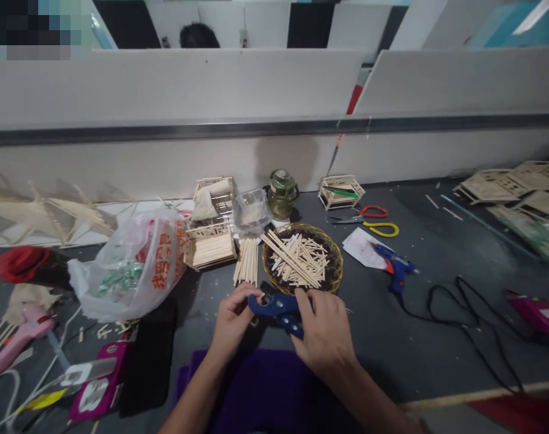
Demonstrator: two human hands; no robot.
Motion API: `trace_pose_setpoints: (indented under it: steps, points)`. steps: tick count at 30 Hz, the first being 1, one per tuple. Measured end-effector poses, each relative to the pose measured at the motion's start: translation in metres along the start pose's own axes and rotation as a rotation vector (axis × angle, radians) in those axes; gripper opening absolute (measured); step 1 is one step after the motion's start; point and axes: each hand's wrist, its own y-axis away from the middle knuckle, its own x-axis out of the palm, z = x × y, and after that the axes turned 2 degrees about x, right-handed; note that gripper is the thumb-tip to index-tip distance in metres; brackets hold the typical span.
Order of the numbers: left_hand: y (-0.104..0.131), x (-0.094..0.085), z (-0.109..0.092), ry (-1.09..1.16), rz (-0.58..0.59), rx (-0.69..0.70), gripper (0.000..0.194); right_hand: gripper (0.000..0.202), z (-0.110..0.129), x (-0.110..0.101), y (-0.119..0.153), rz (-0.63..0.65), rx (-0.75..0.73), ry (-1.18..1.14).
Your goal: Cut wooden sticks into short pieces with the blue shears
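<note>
My right hand (326, 328) is wrapped round a blue pipe cutter (281, 306), whose curved jaw points left. My left hand (233, 319) is closed in a pinch right beside that jaw. A small pale bit shows at the jaw, but what the left fingers hold is mostly hidden. Just beyond the hands sits a round yellow-rimmed basket (338, 256) with many short wooden sticks (304, 262) and some longer ones lying across them. Left of it lies a row of longer wooden sticks (246, 262).
Stick-built boxes (210, 248), a clear plastic container (251, 211) and a green lantern-like jar (282, 193) stand behind. Left are a plastic bag (129, 265), black phone (148, 355) and pink glue gun (25, 337). Right are scissors (369, 220) and a blue glue gun (398, 271) with its cord.
</note>
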Motion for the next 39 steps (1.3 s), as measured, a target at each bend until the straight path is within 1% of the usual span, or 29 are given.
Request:
trace_pose_setpoints:
  steps: [6,10,14,17,19,21,25,31,34,39]
  points:
    - [0.009,-0.006,0.013,0.141,-0.083,-0.138,0.015,0.067,0.012,-0.010,-0.007,0.070,-0.010,0.008]
    - [0.009,-0.007,0.012,0.187,-0.138,-0.167,0.018,0.067,0.018,-0.016,-0.013,0.084,-0.003,0.000]
    - [0.008,-0.007,0.010,0.203,-0.197,-0.214,0.026,0.068,0.021,-0.017,-0.014,0.087,0.004,-0.025]
    - [0.008,-0.006,0.008,0.196,-0.198,-0.252,0.029,0.068,0.019,-0.016,-0.012,0.082,0.017,-0.044]
    - [0.007,-0.003,0.004,0.185,-0.182,-0.252,0.028,0.067,0.017,-0.017,-0.010,0.080,0.032,-0.059]
    - [0.005,0.001,0.000,0.159,-0.157,-0.221,0.024,0.063,0.013,-0.018,-0.008,0.086,0.055,-0.080]
    - [-0.001,0.010,-0.010,0.079,-0.078,-0.096,0.018,0.053,0.005,-0.018,-0.001,0.096,0.092,-0.146]
    - [-0.005,0.019,-0.023,-0.072,0.033,0.029,0.018,0.048,-0.003,-0.005,0.014,0.063,0.125,-0.250]
    - [-0.006,0.023,-0.028,-0.143,0.096,0.059,0.017,0.046,-0.008,0.003,0.019,0.057,0.141,-0.296]
    - [-0.015,0.029,-0.033,-0.243,0.206,0.059,0.016,0.042,-0.015,0.014,0.023,0.035,0.165,-0.343]
